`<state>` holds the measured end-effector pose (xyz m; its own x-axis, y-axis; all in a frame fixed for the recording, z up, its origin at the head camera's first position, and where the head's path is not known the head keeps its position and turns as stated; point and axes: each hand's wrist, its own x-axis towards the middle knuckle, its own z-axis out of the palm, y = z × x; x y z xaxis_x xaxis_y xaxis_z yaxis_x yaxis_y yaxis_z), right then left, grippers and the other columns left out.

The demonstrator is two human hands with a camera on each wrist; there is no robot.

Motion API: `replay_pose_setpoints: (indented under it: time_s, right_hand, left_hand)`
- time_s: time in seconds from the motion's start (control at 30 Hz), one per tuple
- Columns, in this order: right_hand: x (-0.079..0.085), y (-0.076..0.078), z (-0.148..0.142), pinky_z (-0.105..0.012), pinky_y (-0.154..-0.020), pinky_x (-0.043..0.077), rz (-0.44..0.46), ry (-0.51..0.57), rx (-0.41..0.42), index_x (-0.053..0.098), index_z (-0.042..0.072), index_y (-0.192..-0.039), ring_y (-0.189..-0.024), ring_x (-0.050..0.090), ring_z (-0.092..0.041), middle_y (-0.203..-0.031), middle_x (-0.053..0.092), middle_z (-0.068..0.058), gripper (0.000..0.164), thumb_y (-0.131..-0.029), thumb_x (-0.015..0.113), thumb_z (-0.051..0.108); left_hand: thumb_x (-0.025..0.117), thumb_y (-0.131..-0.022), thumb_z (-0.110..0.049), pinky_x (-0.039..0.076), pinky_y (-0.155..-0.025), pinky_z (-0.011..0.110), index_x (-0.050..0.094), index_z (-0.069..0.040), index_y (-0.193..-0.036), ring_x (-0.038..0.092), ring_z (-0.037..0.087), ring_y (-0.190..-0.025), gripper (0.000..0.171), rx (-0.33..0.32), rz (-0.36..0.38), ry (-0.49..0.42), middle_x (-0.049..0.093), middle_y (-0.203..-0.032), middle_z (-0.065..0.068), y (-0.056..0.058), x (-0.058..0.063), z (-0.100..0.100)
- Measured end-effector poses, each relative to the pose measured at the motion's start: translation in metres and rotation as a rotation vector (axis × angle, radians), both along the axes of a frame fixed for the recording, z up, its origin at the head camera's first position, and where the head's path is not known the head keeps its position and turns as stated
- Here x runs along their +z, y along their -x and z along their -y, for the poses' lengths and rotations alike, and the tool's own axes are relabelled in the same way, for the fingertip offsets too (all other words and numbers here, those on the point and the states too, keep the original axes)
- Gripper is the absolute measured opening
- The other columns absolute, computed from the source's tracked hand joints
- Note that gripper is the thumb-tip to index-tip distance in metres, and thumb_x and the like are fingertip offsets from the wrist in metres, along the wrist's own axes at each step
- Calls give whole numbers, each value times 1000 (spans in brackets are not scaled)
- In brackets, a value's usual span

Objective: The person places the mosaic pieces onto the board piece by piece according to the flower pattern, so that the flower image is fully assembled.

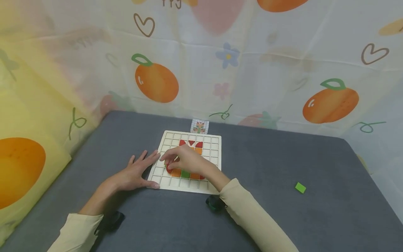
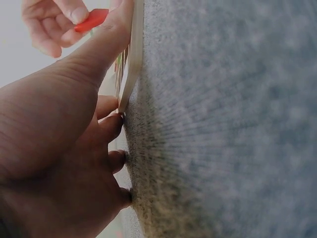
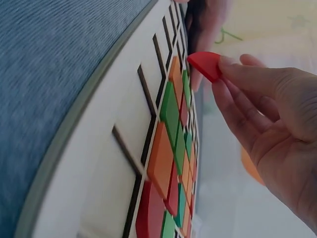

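Between thumb and fingers, my right hand (image 1: 185,159) pinches a red quarter-round tile (image 3: 205,64), held just above the left part of a pale gridded board (image 1: 212,187). Orange tiles (image 3: 161,158), green tiles (image 3: 169,106) and red tiles (image 3: 149,210) lie in the board's cells; part of the pattern is hidden under my right hand in the head view. With its fingers spread, my left hand (image 1: 135,173) rests at the board's left edge, the thumb by the near left corner and the fingertips touching farther up.
A small printed pattern card (image 1: 199,126) lies behind the board. To the right, a single green tile (image 1: 300,187) sits on the dark grey tabletop (image 1: 267,161). A fruit-printed curtain (image 1: 252,70) hangs along the back and left.
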<state>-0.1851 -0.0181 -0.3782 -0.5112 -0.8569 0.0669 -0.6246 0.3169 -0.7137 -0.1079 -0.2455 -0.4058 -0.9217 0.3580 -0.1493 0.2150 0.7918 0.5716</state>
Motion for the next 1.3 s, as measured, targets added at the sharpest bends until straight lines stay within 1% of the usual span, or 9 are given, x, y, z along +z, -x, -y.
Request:
replay_pose_setpoints:
  time_s: [0.1,0.2,0.33,0.5,0.8,1.03,1.17,1.3]
  right_hand:
    - [-3,-1,3,-15,-75,49,14,2,13,71,6,-115,-79,63,0,-88,71,2,27,-88,72,4]
    - [-6,-1,5,-15,-74,49,11,-3,21,71,5,-113,-78,63,-1,-88,72,0,24,-89,71,3]
    - [-10,-1,5,-15,-74,49,3,-13,11,72,4,-110,-78,63,-1,-90,73,-2,21,-89,70,1]
    - [-10,-1,6,-14,-74,49,-1,-28,-5,73,5,-108,-78,64,-1,-93,73,0,20,-89,70,0]
    - [-13,-2,9,-12,-74,48,-48,-61,-14,73,7,-108,-79,61,-1,-95,72,2,21,-90,66,-2]
    - [-16,-1,10,-13,-73,48,-40,-57,-7,73,6,-109,-79,61,-2,-91,71,2,29,-88,62,-10]
    - [-16,-1,10,-13,-73,48,-40,-59,-6,73,7,-109,-79,61,-2,-90,71,3,30,-88,61,-10]
    - [-15,-1,7,-13,-76,48,-38,-52,-11,73,8,-110,-84,62,-3,-95,72,3,25,-91,62,-4]
  left_hand:
    - [80,-73,-54,-7,-108,70,25,-7,-155,-1,48,-146,109,-2,3,-1,16,-162,17,0,-1,-1]
    - [80,-74,-54,-7,-108,70,26,-7,-155,-1,49,-146,109,-5,1,-10,17,-162,18,0,-1,-2]
    - [80,-74,-54,-7,-108,70,26,-7,-155,-1,49,-146,108,-4,-6,-15,17,-162,18,0,0,-4]
    - [80,-73,-53,-7,-108,70,26,-7,-155,0,49,-146,108,4,-5,-11,17,-161,19,0,1,-4]
    - [80,-73,-54,-7,-108,69,26,-8,-155,0,48,-146,109,6,-7,-14,17,-162,18,1,0,-4]
    - [81,-73,-53,-8,-108,69,26,-7,-155,-1,47,-147,109,13,0,-9,17,-162,18,1,0,-3]
    - [81,-73,-53,-8,-108,69,26,-7,-155,-1,48,-146,109,17,4,-13,17,-161,19,0,1,-3]
    - [81,-73,-53,-8,-108,69,25,-7,-155,-1,48,-146,110,21,8,-13,16,-161,19,0,2,-2]
